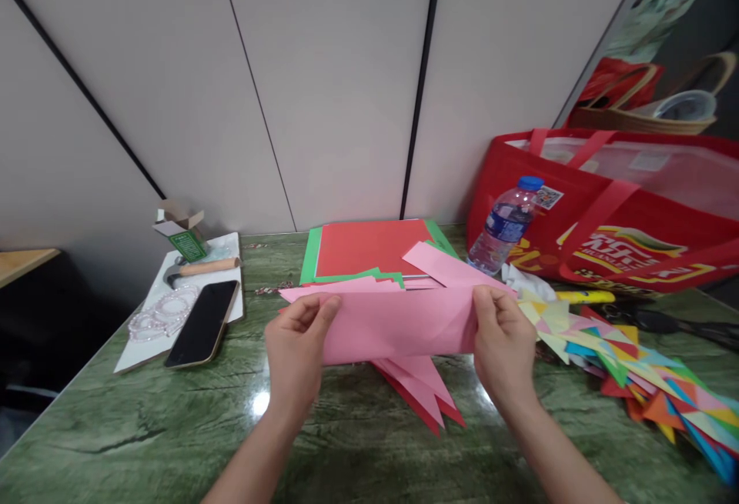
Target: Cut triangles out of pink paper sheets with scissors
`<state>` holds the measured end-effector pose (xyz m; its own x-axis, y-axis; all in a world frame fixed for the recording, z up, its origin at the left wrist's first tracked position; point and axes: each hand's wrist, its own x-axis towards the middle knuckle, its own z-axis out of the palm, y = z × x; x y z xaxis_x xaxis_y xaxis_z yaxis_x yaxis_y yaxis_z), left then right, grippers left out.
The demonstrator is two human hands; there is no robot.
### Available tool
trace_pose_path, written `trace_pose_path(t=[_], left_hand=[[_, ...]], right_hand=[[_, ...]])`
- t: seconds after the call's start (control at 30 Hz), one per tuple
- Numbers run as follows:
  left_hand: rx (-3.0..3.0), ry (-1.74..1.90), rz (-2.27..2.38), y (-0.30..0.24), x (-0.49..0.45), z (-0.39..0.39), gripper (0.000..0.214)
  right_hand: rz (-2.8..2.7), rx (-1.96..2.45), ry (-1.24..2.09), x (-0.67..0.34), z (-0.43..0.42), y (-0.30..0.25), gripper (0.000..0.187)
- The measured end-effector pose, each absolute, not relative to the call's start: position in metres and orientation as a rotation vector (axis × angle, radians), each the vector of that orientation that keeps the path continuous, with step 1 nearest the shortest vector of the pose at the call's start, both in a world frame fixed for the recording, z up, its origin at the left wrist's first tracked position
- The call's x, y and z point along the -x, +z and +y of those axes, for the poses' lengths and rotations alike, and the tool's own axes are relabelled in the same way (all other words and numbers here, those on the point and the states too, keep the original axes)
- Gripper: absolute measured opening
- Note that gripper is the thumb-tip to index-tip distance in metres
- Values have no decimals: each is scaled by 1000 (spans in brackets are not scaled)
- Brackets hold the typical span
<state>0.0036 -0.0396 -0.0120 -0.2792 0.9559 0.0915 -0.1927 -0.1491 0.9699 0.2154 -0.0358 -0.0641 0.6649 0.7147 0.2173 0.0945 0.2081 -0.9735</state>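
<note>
A wide strip of pink paper (398, 325) is stretched level between my hands, above the table. My left hand (300, 342) pinches its left end, thumb on the near face. At the other end my right hand (503, 338) grips it the same way. Behind and below the strip lie more pink papers (412, 381) with pointed ends, some red ones among them. Another pink strip (447, 264) slants out behind it to the upper right. Further back, a red sheet (369, 246) rests on green paper (312, 258). The held strip hides part of this pile.
On the left, a phone (205, 325), bead bracelets (165, 313), a wooden-handled tool (202, 267) and a small green box (188, 238) sit on or by a white board. A water bottle (505, 227), a red bag (612, 211) and colourful folded paper pieces (652, 381) occupy the right.
</note>
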Motion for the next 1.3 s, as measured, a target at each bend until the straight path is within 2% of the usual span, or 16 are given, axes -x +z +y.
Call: trace_pose_path(t=[0.1, 0.33, 0.57, 0.8, 1.3], left_hand=[[-823, 1538, 1092, -7, -4, -38, 20], [-695, 1473, 1082, 0, -6, -41, 27], [-535, 1286, 1048, 6, -7, -47, 30], [-655, 1491, 1096, 3, -8, -46, 26], [-654, 1498, 1104, 0, -8, -45, 24]], right_hand=[[-828, 1336, 330, -214, -40, -56, 33], [-781, 1339, 348, -219, -39, -53, 30], [-699, 1128, 613, -218, -30, -61, 33], [-709, 1269, 490, -218, -33, -63, 33], [-637, 1184, 636, -218, -29, -69, 32]])
